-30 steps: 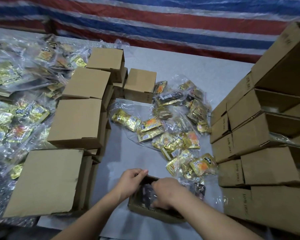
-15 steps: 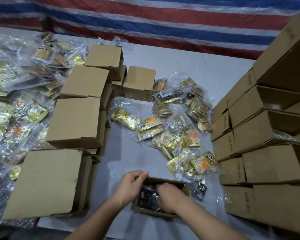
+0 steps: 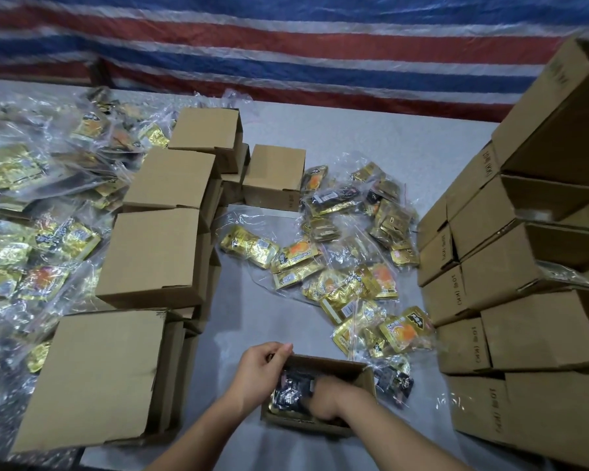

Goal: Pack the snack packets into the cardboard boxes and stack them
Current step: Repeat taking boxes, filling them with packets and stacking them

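Striped red, white and blue tarpaulin hangs behind a grey surface. Near its front edge sits an open box, its far wall standing up. Inside lies a dark packet. The left hand is at the box's left wall, fingers curled over the rim and touching the packet; whether they pinch it I cannot tell. The right hand reaches down into the box on top of the packet, its fingers bent and mostly hidden, so its grip is unclear. Loose gold packets in clear bags spread across the middle of the surface, just beyond the box. Closed boxes stand in a row along the left side, with more bagged packets heaped at the left edge. Stacked boxes fill the right edge.
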A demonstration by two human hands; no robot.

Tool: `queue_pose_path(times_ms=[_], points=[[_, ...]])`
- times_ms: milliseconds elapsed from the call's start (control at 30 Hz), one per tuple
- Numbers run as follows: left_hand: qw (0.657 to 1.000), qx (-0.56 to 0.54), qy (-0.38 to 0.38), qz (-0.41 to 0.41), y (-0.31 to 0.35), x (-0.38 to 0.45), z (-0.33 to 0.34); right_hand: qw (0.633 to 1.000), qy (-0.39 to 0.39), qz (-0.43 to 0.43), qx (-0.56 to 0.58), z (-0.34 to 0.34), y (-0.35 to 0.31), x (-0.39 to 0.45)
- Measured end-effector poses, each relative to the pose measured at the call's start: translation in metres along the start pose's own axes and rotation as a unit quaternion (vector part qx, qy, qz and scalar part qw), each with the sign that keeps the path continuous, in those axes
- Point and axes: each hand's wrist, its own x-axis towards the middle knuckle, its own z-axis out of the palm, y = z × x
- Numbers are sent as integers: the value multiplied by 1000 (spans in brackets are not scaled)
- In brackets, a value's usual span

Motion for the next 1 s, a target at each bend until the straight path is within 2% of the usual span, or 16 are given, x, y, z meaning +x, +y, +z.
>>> queue_pose_path(times_ms=[100, 200, 300, 400, 467, 500, 600, 667, 733, 867, 1000], points=[[1000, 22, -16, 7, 0, 5, -3, 998, 4, -55, 28, -13, 1, -21], [999, 40, -19, 4, 9, 19, -11, 991, 68, -83, 74, -31, 8, -45], [998, 58, 10, 15, 33, 50, -18, 966, 147, -109, 185, -59, 10, -60], [979, 196, 24, 48, 55, 96, -28, 933, 232, -121, 248, -90, 12, -56], [942, 327, 19, 68, 65, 130, -38, 920, 255, -119, 274, -110, 13, -46], [909, 408, 17, 79, 70, 147, -44, 913, 262, -115, 290, -119, 14, -40], [781, 617, 12, 102, 75, 196, -61, 895, 283, -104, 330, -142, 16, -23], [715, 694, -1, 82, 75, 225, -71, 889, 287, -102, 342, -152, 19, -11], [665, 744, -23, 60, 72, 250, -76, 886, 289, -104, 347, -160, 21, 0], [606, 791, -68, 45, 64, 279, -76, 881, 293, -108, 355, -167, 26, 15], [583, 805, -82, 73, 57, 282, -72, 884, 287, -109, 352, -167, 28, 21]])
